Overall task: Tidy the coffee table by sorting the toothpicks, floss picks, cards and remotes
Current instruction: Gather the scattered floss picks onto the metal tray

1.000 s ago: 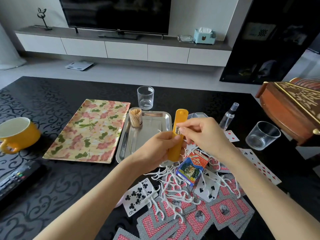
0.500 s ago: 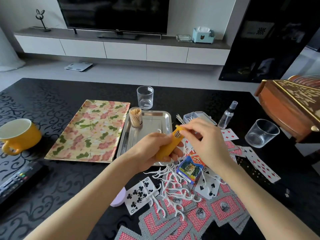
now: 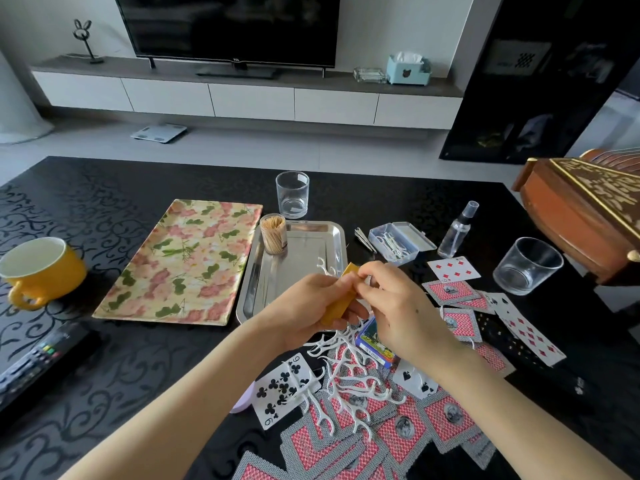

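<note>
Reading from the near edge of the black patterned coffee table [image 3: 138, 368], we find red-backed playing cards [image 3: 346, 445] scattered face down, with a nine of clubs [image 3: 285, 386] face up at their left and a loose heap of white floss picks [image 3: 349, 372] lying across them. A blue card box [image 3: 372, 341] rests just beyond the heap, partly hidden by the right wrist. Above this clutter the left hand [image 3: 304, 313] has its fingers curled round the lower part of a yellow case [image 3: 337, 308], held tilted clear of the table, while the right hand [image 3: 398, 313] pinches its fingertips together at the case's upper end; we cannot tell whether anything small lies between them. At the far left a dark remote [image 3: 38, 368] lies near the table edge, with a yellow cup [image 3: 41, 268] behind it. Beyond the hands sits a steel tray [image 3: 301, 237] bearing a single floss pick [image 3: 325, 268] and a toothpick jar [image 3: 273, 233] standing upright in its far left corner; a floral tray [image 3: 180, 261] lies just beside it on the left. To the right we note an open clear box [image 3: 398, 242] holding more floss picks, a spray bottle [image 3: 457, 230] and a tumbler [image 3: 528, 265]. A second tumbler [image 3: 292, 194] stands farthest back.
</note>
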A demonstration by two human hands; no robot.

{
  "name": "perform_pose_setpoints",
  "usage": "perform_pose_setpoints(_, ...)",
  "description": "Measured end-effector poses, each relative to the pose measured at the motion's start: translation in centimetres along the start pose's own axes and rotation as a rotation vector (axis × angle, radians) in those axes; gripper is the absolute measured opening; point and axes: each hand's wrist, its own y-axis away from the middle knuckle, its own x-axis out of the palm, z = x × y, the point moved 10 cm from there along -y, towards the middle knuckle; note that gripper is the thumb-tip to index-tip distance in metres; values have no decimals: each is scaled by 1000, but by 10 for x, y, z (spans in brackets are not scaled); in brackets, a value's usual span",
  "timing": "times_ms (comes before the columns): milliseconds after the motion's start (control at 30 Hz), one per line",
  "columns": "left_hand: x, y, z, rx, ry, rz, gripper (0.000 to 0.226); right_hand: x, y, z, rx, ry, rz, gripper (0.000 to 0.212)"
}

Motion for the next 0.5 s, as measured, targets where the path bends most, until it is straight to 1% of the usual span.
perform_pose_setpoints(100,-3,-3,9,11,-46,-42,28,10,4,2,-42,36,36,29)
perform_pose_setpoints(200,-6,-5,14,36,-116,-90,29,13,8,2,-52,43,14,29)
perform_pose_setpoints(267,-9,-5,15,58,-143,-133,28,15,10,1,-51,40,16,33)
perform_pose_setpoints(367,-14,-6,16,77,-131,-207,29,18,7,-6,-21,-50,6,36)
perform_pose_setpoints(400,-17,-8,16,76,-103,-228,30,15,4,-12,42,-129,-27,34)
perform_pose_setpoints(433,-21,-9,15,69,-77,-249,30,12,1,-22,154,-234,-77,32)
perform_pose_setpoints(467,-26,-11,14,58,-63,-266,31,11,0,-35,299,-347,-124,31)
perform_pose_setpoints(500,-32,-12,12,46,-59,-276,31,18,-2,-47,453,-456,-130,34)
